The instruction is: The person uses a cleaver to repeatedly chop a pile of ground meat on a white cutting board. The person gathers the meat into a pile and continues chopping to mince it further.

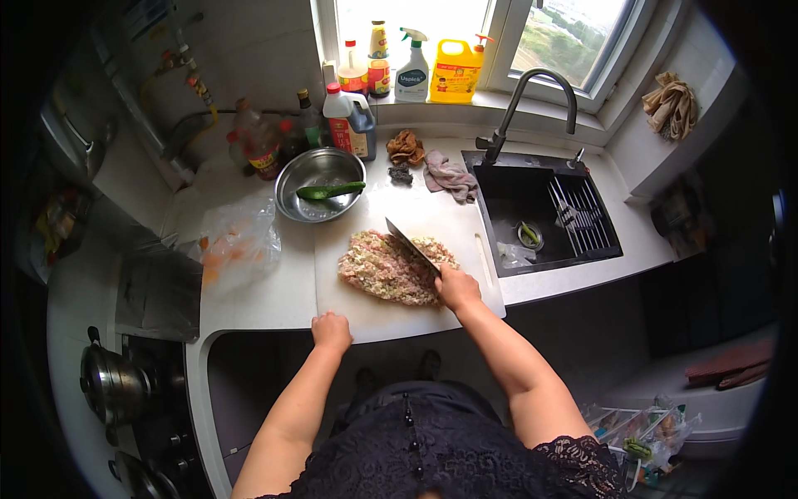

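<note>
One pink, green-flecked mince (385, 268) heap is spread on one board (366, 312); one cleaver (411, 246) is gripped by the right hand (456, 289); the left hand (332, 330) is curled closed on the board's edge.

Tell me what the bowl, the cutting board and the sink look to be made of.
Bowl: likely stainless steel, with a shiny grey surface that mirrors the window light. Cutting board: probably plastic, plain matte white with no wood grain. Sink: matte black, either coated metal or stone composite; the look leaves it open.

minced meat (386, 268) on cutting board (357, 312), bowl (320, 183) behind, sink (540, 220) right.
</note>
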The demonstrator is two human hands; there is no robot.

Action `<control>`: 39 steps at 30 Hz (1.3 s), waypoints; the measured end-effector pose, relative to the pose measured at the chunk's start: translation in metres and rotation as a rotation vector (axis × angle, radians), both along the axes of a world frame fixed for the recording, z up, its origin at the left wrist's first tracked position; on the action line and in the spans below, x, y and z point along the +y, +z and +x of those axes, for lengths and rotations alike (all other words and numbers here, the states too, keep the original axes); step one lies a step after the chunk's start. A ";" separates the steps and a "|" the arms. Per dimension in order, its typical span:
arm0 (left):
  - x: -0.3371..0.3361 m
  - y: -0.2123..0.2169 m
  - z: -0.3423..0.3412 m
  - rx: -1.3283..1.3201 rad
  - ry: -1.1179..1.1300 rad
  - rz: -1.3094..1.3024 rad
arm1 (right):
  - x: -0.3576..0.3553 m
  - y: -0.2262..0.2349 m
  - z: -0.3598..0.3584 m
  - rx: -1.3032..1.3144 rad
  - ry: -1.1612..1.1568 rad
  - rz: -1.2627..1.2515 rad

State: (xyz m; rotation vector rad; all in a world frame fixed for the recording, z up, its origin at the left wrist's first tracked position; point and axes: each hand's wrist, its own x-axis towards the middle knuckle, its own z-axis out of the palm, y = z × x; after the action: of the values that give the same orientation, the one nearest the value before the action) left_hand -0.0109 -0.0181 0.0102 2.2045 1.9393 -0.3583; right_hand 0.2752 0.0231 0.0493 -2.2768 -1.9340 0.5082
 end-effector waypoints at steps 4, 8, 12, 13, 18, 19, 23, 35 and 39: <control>-0.003 0.000 -0.004 0.017 0.005 0.021 | -0.001 0.033 -0.001 0.086 0.035 0.075; -0.001 0.006 0.001 0.034 -0.002 -0.006 | -0.007 0.015 -0.008 0.075 0.005 0.016; -0.003 0.005 0.001 0.044 0.029 -0.023 | -0.002 0.016 -0.003 0.079 0.033 0.024; -0.005 0.004 0.001 0.035 0.029 -0.020 | -0.001 0.022 -0.003 0.087 0.046 0.037; -0.004 0.001 0.001 0.036 0.019 -0.023 | -0.007 0.004 -0.010 0.105 0.070 0.052; -0.005 0.000 0.002 0.042 0.024 -0.021 | -0.006 0.003 -0.008 0.100 0.068 0.031; -0.004 -0.002 -0.001 0.010 0.017 -0.001 | -0.006 0.021 -0.016 0.129 0.097 0.072; -0.002 0.005 0.001 0.004 0.084 -0.092 | -0.009 0.035 -0.041 0.164 0.168 0.115; 0.000 0.004 0.003 0.009 0.075 -0.069 | -0.010 0.004 -0.044 0.106 0.132 -0.033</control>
State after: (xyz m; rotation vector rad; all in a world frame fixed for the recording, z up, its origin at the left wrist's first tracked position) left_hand -0.0079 -0.0183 0.0138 2.0846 1.9768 -0.4176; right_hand 0.2310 0.0135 0.0532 -2.1040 -2.0479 0.6655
